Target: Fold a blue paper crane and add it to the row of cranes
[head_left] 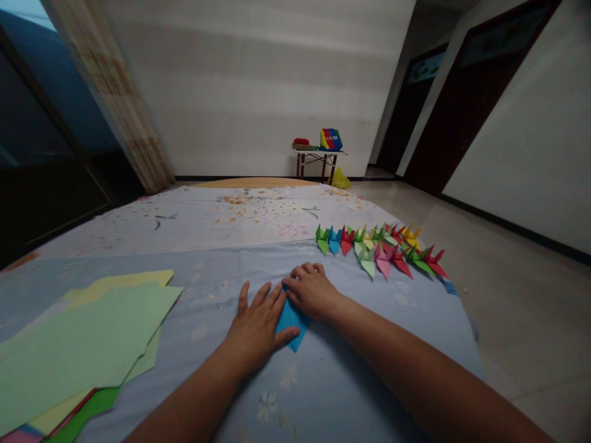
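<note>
A folded blue paper (292, 322) lies on the light blue flowered cloth (323, 381) in front of me. My left hand (258, 323) lies flat on the paper's left part, fingers stretched out and spread. My right hand (313, 289) presses on the paper's upper right edge with its fingers curled down against it. Most of the paper is hidden under both hands; only a pointed lower tip shows.
A stack of coloured paper sheets (78, 344), green on top, lies at the left. Several folded paper cranes (378, 249) in many colours stand in rows at the right. A small table (318, 157) with coloured things stands by the far wall. The cloth's right edge meets tiled floor.
</note>
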Motion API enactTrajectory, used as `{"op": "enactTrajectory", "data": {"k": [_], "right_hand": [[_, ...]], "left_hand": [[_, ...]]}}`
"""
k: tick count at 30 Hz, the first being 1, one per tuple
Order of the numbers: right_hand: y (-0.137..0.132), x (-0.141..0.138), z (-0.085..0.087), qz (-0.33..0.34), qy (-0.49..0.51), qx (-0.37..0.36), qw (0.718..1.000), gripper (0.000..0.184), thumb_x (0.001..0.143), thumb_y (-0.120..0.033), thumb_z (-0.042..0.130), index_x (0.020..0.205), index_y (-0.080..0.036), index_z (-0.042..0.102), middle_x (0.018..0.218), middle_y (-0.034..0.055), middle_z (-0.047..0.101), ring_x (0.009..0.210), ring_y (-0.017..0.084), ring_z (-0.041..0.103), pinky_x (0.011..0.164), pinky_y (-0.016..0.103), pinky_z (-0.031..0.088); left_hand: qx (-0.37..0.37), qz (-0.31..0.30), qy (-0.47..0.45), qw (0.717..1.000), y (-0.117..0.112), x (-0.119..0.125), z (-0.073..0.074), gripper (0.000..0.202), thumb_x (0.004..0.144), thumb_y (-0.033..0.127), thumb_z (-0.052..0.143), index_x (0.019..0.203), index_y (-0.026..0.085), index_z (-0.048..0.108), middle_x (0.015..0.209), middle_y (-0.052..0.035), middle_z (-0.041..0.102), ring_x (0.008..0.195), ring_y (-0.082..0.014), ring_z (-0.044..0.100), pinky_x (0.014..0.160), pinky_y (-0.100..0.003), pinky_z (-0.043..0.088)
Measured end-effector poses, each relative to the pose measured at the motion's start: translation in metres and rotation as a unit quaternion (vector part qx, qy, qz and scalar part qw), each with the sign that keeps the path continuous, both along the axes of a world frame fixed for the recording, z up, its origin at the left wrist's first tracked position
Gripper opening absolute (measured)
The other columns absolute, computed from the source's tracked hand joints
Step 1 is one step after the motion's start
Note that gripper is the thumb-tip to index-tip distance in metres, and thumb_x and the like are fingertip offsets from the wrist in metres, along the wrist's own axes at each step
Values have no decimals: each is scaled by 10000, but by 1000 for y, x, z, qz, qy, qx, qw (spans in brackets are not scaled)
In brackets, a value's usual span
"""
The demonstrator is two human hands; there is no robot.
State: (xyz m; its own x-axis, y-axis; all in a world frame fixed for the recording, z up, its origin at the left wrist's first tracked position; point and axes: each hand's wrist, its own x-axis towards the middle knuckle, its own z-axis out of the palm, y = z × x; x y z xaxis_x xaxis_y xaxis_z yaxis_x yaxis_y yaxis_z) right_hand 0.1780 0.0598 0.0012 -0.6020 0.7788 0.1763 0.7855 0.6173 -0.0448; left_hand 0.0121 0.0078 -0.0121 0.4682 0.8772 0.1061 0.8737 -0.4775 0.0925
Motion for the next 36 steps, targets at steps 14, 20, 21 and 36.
{"op": "enactTrajectory", "data": {"k": [14,20,21,36], "right_hand": [[-8,9,-1,-7,54,-57,997,294,847,-358,534,1130,-318,600,1122,57,557,1060,247,381,854,409,242],[-16,18,2,-66,109,-72,989,292,855,-394,529,1091,-248,620,1054,78,567,1024,223,405,843,368,248],[-18,19,3,-80,114,-77,987,284,854,-409,527,1051,-237,635,1026,78,569,1013,221,410,838,364,249],[-28,12,-9,-86,142,-81,983,297,775,-448,596,941,-202,599,954,66,549,960,230,425,813,370,286]], "left_hand": [[-24,9,19,999,-2,0,-1,702,827,601,401,1385,181,334,1455,-93,314,1358,-323,179,1030,-582,-140],[1,11,-23,1000,-1,-7,-9,690,837,638,325,1387,221,328,1442,-69,356,1358,-307,180,1041,-571,-113],[8,14,-30,999,0,-8,-10,669,847,627,316,1382,226,336,1437,-68,368,1355,-302,189,1045,-569,-98],[-5,73,-82,994,-16,1,29,322,895,369,355,782,192,599,772,-49,607,738,-196,576,660,-297,388]]}}
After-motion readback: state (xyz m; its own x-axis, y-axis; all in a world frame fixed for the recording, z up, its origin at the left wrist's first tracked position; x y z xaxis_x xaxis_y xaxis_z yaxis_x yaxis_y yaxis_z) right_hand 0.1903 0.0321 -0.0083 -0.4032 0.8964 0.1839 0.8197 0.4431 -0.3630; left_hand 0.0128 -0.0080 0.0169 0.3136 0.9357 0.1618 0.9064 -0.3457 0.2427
